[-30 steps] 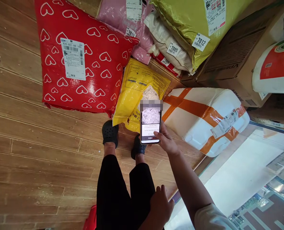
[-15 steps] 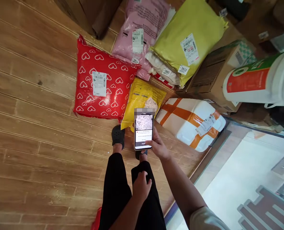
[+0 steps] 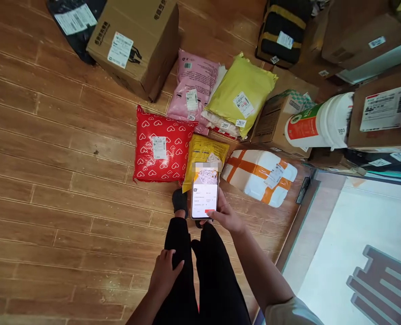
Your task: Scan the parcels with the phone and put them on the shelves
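Observation:
My right hand (image 3: 229,215) grips a smartphone (image 3: 205,198) upright, with the thumb over the lower part of its lit screen. The screen has a picture at the top and a red button near the bottom. My left hand (image 3: 166,271) hangs over my left leg, holding nothing, its thumb apart from the loosely curled fingers. Just beyond the phone lies a yellow mailer bag (image 3: 203,149), partly covered by it. A red parcel bag with white hearts (image 3: 161,151) rests to its left. On the right is a white foam box with orange tape (image 3: 259,174).
Farther off lie a pink parcel bag (image 3: 195,79) and a yellow-green parcel bag (image 3: 242,92). A large cardboard box (image 3: 135,40) stands at the upper left beside a black bag (image 3: 76,20). A white bucket (image 3: 322,122) and several boxes line the right, above a glass panel (image 3: 332,225).
The phone's screen now displays a different page with a red button. My left hand has moved left. The view has shifted and widened, bringing more boxes into sight.

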`<state>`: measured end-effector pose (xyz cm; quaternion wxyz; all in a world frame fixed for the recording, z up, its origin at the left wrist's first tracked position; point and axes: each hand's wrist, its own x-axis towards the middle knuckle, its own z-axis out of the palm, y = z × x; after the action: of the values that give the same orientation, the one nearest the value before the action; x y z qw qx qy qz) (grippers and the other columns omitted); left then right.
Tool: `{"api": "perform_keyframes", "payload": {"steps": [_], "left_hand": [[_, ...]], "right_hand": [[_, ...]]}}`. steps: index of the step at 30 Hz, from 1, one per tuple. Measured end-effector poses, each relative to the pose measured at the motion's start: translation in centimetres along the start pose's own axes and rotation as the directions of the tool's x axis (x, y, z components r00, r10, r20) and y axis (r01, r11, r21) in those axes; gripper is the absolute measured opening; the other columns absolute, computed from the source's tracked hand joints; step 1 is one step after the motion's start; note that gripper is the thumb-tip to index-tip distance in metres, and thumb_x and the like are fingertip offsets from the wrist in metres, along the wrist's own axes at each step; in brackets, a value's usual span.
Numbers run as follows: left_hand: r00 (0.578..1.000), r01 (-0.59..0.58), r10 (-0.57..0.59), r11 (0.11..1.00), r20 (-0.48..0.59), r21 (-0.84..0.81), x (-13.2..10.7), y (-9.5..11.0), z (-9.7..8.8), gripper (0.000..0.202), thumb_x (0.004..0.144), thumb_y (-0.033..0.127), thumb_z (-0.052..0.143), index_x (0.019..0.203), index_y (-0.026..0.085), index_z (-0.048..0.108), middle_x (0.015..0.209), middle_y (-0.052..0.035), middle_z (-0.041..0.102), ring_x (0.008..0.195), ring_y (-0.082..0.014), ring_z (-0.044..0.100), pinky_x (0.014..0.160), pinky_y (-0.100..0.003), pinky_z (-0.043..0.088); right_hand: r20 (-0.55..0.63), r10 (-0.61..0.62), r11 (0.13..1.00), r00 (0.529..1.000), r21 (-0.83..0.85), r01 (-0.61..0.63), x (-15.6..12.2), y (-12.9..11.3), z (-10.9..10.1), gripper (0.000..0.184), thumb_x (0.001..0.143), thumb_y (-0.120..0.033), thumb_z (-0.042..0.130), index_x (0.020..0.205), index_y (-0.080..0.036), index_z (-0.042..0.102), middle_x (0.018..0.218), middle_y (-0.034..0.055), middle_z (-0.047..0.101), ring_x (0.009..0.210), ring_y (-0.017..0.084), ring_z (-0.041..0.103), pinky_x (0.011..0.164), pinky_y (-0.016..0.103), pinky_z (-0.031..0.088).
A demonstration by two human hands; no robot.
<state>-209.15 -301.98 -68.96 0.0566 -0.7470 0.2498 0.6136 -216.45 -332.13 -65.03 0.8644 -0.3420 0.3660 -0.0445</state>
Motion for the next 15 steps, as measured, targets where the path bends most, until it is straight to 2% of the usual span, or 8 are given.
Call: {"api": "perform_keyframes", "payload": {"steps": [2,4,9,12,15], "left_hand": [[0.999,0.049,-0.048,0.997,0.010,-0.055,-0.9,-1.2,-0.6,0.053,0.088,0.053,0.045,0.122,0.013,0.053,0.123,-0.0148,0.055,0.116,-0.0269,0.056,0.099,-0.037,0.044],[0.997,0.076,-0.075,0.991,0.012,-0.109,-1.6,-1.7,-0.8,0.051,0.090,0.053,0.041,0.119,0.013,0.052,0.121,-0.0148,0.056,0.113,-0.0251,0.058,0.095,-0.035,0.047],[0.999,0.036,-0.035,0.995,0.015,-0.092,-2.2,-1.5,0.9,0.025,0.094,0.037,0.033,0.091,0.022,0.053,0.101,-0.0083,0.062,0.096,-0.0209,0.064,0.087,-0.033,0.050],[0.998,0.004,-0.009,0.997,-0.065,-0.077,-2.1,-1.2,2.5,0.021,0.093,0.030,0.033,0.086,0.025,0.051,0.097,-0.0085,0.062,0.093,-0.0225,0.063,0.089,-0.037,0.049],[0.983,-0.039,0.010,0.987,-0.181,-0.158,-2.3,-0.4,3.9,0.021,0.092,0.034,0.031,0.091,0.027,0.051,0.101,-0.0102,0.063,0.098,-0.0255,0.062,0.093,-0.041,0.048]], "right_hand": [[0.009,-0.028,0.999,1.000,0.025,0.027,-0.3,-0.3,1.0,0.086,0.078,-0.032,0.075,0.144,-0.036,0.020,0.118,0.0056,0.063,0.080,0.021,0.068,0.062,0.037,0.062],[0.013,-0.035,0.998,0.999,0.060,0.035,-0.4,-0.2,1.7,0.090,0.077,-0.032,0.075,0.145,-0.038,0.017,0.125,0.0067,0.060,0.087,0.023,0.069,0.063,0.037,0.063],[0.081,0.001,0.995,0.997,0.100,-0.009,-0.4,1.0,2.8,0.093,0.077,-0.037,0.077,0.145,-0.037,0.013,0.127,0.0080,0.060,0.090,0.023,0.069,0.065,0.037,0.062],[0.160,0.056,0.992,0.986,0.100,-0.072,-0.3,2.5,2.6,0.088,0.077,-0.041,0.077,0.141,-0.036,0.017,0.125,0.0077,0.060,0.089,0.022,0.069,0.066,0.036,0.061],[0.225,0.103,0.987,0.969,0.099,-0.128,-0.2,4.4,1.7,0.084,0.077,-0.043,0.077,0.139,-0.035,0.021,0.124,0.0074,0.060,0.088,0.021,0.069,0.066,0.035,0.061]]}}
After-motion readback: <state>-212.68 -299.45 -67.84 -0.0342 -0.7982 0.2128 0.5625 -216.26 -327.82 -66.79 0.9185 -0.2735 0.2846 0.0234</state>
